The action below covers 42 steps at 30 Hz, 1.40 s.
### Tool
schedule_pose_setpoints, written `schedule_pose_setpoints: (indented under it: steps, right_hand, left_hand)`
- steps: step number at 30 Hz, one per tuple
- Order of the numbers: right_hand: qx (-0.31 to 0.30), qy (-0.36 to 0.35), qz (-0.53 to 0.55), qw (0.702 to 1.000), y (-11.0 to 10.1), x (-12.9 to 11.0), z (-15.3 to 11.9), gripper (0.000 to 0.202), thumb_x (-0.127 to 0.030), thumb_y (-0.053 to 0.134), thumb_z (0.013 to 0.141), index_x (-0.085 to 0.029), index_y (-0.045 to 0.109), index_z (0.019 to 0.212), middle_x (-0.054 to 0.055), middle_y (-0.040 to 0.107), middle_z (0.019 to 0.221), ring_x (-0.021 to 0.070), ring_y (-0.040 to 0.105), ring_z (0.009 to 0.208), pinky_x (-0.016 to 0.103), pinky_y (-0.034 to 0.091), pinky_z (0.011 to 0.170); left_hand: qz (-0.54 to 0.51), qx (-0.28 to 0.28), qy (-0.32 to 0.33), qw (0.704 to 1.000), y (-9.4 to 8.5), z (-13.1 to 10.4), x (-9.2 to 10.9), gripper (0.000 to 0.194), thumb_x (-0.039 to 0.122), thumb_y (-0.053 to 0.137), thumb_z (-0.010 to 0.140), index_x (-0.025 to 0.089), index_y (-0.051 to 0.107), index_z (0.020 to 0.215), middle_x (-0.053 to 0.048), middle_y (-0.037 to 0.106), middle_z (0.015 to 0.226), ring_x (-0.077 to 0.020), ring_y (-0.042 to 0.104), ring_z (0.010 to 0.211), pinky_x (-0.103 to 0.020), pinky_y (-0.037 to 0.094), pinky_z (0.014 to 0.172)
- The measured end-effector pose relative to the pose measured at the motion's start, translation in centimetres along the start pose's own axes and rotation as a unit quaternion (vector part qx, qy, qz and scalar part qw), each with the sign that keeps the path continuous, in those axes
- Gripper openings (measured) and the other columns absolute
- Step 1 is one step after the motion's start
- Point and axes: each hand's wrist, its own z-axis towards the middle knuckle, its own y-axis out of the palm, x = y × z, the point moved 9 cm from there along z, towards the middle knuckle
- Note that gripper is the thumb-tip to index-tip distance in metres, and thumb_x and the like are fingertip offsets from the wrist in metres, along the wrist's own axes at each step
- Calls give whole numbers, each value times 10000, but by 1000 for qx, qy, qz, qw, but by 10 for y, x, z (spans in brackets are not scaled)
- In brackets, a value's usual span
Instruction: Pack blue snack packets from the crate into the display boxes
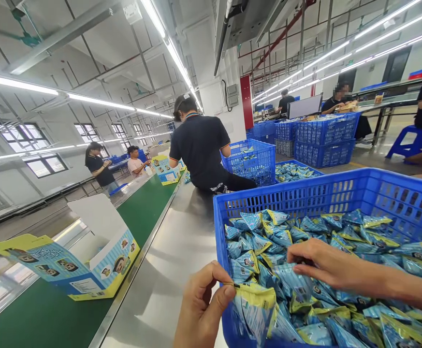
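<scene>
My left hand (209,302) pinches the yellow top edge of a blue-and-yellow packet (256,309), which hangs over the near left corner of a large blue crate (222,270). Many similar shiny packets (344,319) fill the crate. Inside it, my right hand (317,261) reaches in from the right with curled fingers over a blue packet (294,285); its fingertips are partly hidden, and whether they grip that packet is unclear. An open printed box (98,266) stands on the green conveyor belt (47,314) at the left, its flaps raised.
A metal ledge (160,270) runs between belt and crate. Ahead, a person in a dark shirt (201,150) sits by the belt, near another printed box (167,169). More blue crates (250,162) with packets stand beyond. Other people work farther back.
</scene>
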Motion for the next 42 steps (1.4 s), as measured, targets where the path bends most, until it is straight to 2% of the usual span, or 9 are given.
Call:
schedule_pose_setpoints:
  steps: [4, 8, 11, 14, 23, 29, 32, 36, 42]
  right_hand:
    - [-41, 1, 66, 997, 6, 2, 5, 651, -876, 639, 972, -237, 573, 866, -27, 467, 719, 173, 457, 628, 302, 421, 605]
    - [-13, -24, -3, 1000, 0, -5, 9, 702, -889, 624, 986, -237, 503, 758, -35, 420, 674, 154, 347, 634, 297, 295, 596]
    - [-17, -9, 42, 999, 1, -6, 8, 723, -925, 633, 965, -245, 483, 771, -56, 365, 675, 143, 308, 620, 291, 267, 571]
    - [-9, 2, 34, 999, 0, -7, 7, 738, -962, 587, 971, -261, 453, 782, -62, 376, 629, 143, 316, 584, 296, 278, 558]
    - [-17, -24, -12, 999, 3, -17, 4, 672, -897, 475, 1060, -267, 450, 828, -49, 411, 696, 162, 336, 620, 331, 297, 598]
    - [-5, -48, -24, 999, 2, -13, -1, 596, -781, 500, 1120, -260, 472, 830, -32, 432, 719, 178, 373, 623, 341, 326, 601]
    - [10, -67, -48, 997, -1, -13, -2, 556, -727, 483, 1144, -258, 501, 846, 1, 524, 781, 211, 473, 685, 368, 415, 666]
    - [50, -84, -2, 995, -6, -20, -1, 524, -666, 550, 1117, -246, 496, 809, 107, 729, 1176, 310, 678, 1031, 430, 549, 887]
    - [23, -55, 120, 991, 9, -47, -8, 425, -583, 679, 1051, -265, 469, 863, 43, 716, 876, 228, 653, 780, 358, 554, 755]
  left_hand:
    - [-94, -94, 23, 991, 16, 0, 8, 367, 533, 815, 1039, 219, 768, 856, -43, 655, 791, -221, 613, 771, -343, 453, 765]
    - [39, -36, 3, 999, 5, 5, 1, 400, 543, 812, 1044, 208, 739, 838, -43, 641, 808, -203, 562, 791, -313, 392, 739]
    - [21, -62, -11, 998, 10, 6, -6, 463, 628, 790, 1028, 210, 721, 840, -49, 649, 818, -212, 565, 785, -315, 411, 733]
    - [30, -16, -21, 999, 3, 8, -11, 437, 590, 818, 1021, 208, 715, 837, -35, 622, 814, -194, 526, 768, -296, 409, 714]
    - [-274, 105, -85, 952, -3, 11, -16, 339, 452, 870, 1017, 206, 650, 941, -103, 808, 1181, -283, 779, 1070, -385, 621, 941]
    - [-345, 76, -46, 935, -7, 15, -16, 303, 340, 919, 986, 185, 681, 879, 18, 716, 900, -131, 706, 630, -264, 609, 642]
    - [-300, 130, -55, 943, -12, 13, -25, 363, 395, 927, 967, 202, 633, 878, 14, 702, 864, -152, 697, 629, -282, 599, 630]
    - [-94, 236, -13, 967, -17, 2, -18, 394, 572, 738, 1097, 216, 647, 957, -4, 682, 862, -163, 658, 735, -261, 555, 694]
    - [79, 172, 47, 981, 23, -6, 3, 350, 484, 632, 1173, 217, 695, 957, -23, 713, 969, -147, 616, 801, -229, 508, 741]
